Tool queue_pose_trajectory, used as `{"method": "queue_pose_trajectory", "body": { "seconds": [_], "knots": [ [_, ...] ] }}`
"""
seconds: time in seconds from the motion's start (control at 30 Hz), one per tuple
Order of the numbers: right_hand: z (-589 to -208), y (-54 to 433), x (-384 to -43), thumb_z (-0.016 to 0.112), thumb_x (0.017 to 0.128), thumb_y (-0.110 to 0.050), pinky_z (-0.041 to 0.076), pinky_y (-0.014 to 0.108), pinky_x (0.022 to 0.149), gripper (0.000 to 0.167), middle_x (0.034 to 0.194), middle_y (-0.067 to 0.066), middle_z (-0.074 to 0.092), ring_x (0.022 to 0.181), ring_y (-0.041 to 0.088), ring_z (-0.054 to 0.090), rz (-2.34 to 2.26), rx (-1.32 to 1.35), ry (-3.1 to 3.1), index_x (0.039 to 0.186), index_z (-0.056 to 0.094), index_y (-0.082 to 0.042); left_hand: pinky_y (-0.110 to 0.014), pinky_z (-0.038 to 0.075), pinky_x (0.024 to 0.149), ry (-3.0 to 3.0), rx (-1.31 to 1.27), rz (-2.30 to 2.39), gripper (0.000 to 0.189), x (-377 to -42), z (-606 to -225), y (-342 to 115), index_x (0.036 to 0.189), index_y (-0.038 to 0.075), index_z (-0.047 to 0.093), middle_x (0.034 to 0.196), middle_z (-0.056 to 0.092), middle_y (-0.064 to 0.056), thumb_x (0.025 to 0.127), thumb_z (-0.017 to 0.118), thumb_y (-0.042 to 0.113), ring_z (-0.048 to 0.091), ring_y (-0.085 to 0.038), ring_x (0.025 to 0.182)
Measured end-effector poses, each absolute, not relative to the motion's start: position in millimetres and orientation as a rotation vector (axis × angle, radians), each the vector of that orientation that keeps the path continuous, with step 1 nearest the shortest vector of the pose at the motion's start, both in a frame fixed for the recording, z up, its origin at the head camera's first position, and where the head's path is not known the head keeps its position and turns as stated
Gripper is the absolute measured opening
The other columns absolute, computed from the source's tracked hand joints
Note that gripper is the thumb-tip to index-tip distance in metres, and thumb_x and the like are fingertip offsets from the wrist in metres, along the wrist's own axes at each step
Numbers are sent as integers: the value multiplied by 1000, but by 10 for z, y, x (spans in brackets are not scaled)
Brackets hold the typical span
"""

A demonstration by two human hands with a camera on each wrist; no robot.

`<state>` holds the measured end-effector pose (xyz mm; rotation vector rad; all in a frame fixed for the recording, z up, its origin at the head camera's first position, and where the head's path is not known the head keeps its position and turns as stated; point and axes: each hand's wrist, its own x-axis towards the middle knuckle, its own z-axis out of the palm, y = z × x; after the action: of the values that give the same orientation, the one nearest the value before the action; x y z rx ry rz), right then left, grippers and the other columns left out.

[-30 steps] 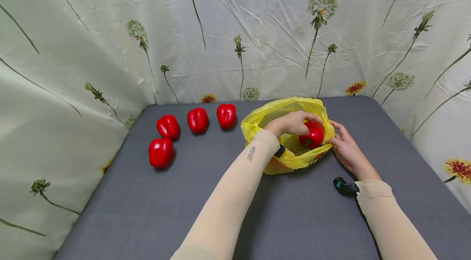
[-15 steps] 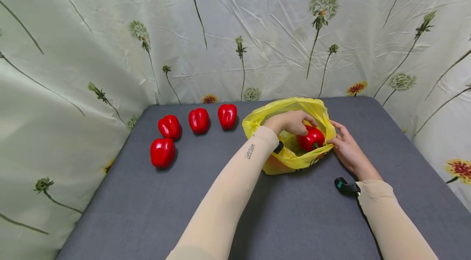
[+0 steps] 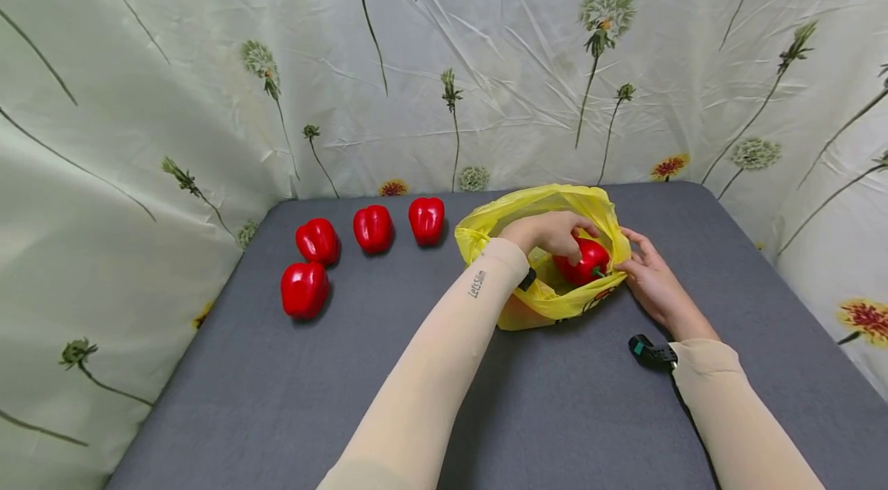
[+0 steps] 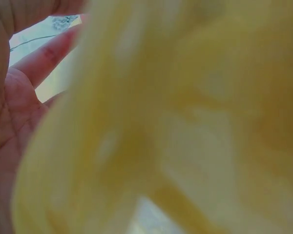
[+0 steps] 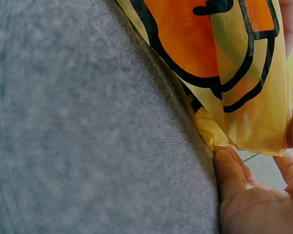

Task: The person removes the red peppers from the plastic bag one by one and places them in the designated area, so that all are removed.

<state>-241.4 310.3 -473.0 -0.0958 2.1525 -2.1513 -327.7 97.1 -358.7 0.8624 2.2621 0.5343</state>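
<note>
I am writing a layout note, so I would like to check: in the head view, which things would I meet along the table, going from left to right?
Pair of peppers → third pepper → fourth pepper → bag → right hand.

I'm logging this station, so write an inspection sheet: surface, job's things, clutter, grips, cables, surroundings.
Surface: grey tabletop, fabric-like texture
Job's things: yellow bag, mouth open, one red pepper inside; four loose peppers to its left
Clutter: nothing seen
Grips: left grip at the bagged pepper, hold unclear; right grip pinches the bag's edge
Cables: thin dark line along the right sleeve, possibly a cable
Surroundings: pale floral curtain behind and at both sides
</note>
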Motion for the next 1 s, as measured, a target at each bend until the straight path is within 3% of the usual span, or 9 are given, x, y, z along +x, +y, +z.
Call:
{"method": "queue_pose_trajectory", "body": {
  "seconds": [0.2, 0.47, 0.7, 1.0],
  "knots": [
    [-4726, 3099, -2417, 48, 110, -3, 46, 10, 96, 62, 128, -16, 55, 117, -7, 55, -2146, -78, 2148, 164, 23, -24, -22, 54, 98, 2285, 844, 495, 62, -3287, -3597, 959, 157, 23, 53, 152, 54, 0, 98, 73, 17, 53, -12, 122],
    [-4725, 3095, -2423, 48, 110, -4, 46, 10, 97, 64, 148, 2, 46, 122, -4, 50, -2095, -39, 2185, 165, 20, -24, -32, 54, 107, 2310, 754, 415, 67, -3282, -3613, 954, 157, 24, 51, 154, 54, 4, 97, 79, 37, 55, -13, 131],
    [-4740, 3096, -2425, 48, 111, -4, 46, 10, 97, 64, 141, -7, 48, 124, -3, 50, -2098, -55, 2182, 165, 21, -25, -30, 59, 95, 2304, 719, 473, 59, -3271, -3650, 904, 138, 19, 53, 133, 58, 2, 93, 84, 40, 56, -12, 118],
    [-4739, 3096, -2419, 48, 110, -4, 45, 10, 97, 63, 149, 2, 47, 126, -2, 49, -2094, -62, 2190, 164, 23, -26, -28, 64, 85, 2260, 662, 600, 56, -3246, -3687, 866, 122, 16, 47, 123, 54, -1, 90, 88, 37, 57, -13, 104]
  ]
}}
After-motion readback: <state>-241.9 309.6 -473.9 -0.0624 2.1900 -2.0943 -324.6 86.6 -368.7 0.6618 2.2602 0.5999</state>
